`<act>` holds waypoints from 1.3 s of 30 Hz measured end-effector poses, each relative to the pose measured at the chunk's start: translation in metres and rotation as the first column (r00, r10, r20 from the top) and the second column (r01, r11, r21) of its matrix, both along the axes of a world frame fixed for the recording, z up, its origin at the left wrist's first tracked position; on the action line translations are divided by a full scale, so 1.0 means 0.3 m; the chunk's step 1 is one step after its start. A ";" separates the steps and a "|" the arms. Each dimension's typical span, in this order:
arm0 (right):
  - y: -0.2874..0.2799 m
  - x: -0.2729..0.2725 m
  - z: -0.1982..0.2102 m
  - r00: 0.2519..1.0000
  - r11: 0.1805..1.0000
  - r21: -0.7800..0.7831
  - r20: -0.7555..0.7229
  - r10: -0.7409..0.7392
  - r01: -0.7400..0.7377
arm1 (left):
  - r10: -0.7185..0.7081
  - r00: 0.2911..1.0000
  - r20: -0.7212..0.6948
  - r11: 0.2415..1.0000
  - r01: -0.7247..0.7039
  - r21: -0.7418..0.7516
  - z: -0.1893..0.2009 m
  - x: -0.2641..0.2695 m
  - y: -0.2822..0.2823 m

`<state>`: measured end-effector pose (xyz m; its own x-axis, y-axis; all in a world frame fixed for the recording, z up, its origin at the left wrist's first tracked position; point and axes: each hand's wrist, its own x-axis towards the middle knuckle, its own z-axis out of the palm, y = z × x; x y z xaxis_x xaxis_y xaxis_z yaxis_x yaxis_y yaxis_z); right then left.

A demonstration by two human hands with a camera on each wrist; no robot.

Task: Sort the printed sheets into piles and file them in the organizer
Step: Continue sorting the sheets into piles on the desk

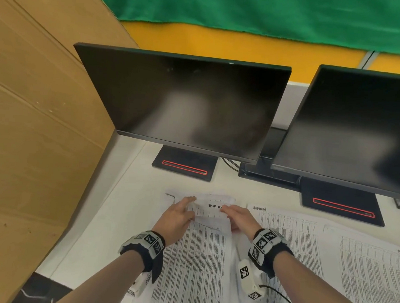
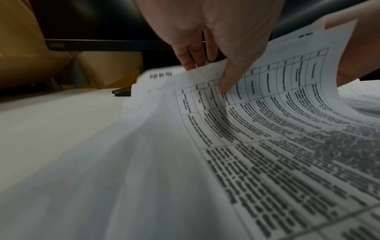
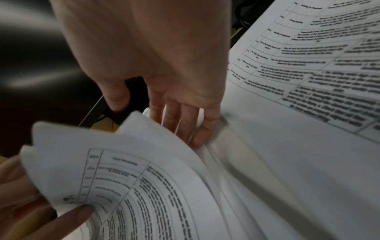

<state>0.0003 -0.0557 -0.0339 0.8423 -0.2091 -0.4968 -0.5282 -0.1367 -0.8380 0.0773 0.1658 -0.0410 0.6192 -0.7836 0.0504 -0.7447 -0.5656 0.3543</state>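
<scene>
A stack of printed table sheets lies on the white desk in front of me. Its far end is curled up, and handwriting on it reads "TASK LIS". My left hand pinches that lifted end, thumb on the printed face and fingers behind. In the right wrist view, my right hand reaches to the raised sheets with straight fingers, their tips at the sheet edges and the thumb clear. In the head view it sits at the curl's right side. No organizer is in view.
A second pile of printed sheets lies to the right and a third pile farther right. Two dark monitors stand behind on black bases. Brown cardboard walls the left side.
</scene>
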 end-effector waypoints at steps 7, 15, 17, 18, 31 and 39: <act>0.007 -0.004 -0.032 1.000 1.000 -0.017 -0.023 -0.016 0.016 | -0.007 1.000 0.030 1.000 0.006 0.030 -0.020 -0.009 0.000; 0.040 0.009 -0.032 0.998 0.986 -0.164 0.059 0.028 -0.017 | 0.009 1.000 -0.030 0.999 -0.008 0.042 -0.010 -0.006 -0.016; 0.049 0.004 -0.012 0.998 0.995 -0.088 0.051 -0.041 0.045 | -0.010 0.999 -0.042 0.999 0.012 0.050 -0.002 0.004 -0.026; 0.052 0.002 -0.012 0.996 0.994 -0.068 0.029 -0.085 0.087 | -0.015 0.999 -0.050 0.997 0.019 0.074 0.000 0.011 -0.029; -0.236 -0.069 0.006 0.928 0.887 -0.385 -0.160 -0.337 0.256 | 0.039 0.953 -0.301 0.983 0.018 0.185 0.068 0.109 -0.032; -0.537 -0.303 0.040 0.824 0.755 -0.646 -0.367 -0.433 0.109 | -0.011 0.966 -0.257 0.973 0.069 0.219 0.070 0.099 -0.056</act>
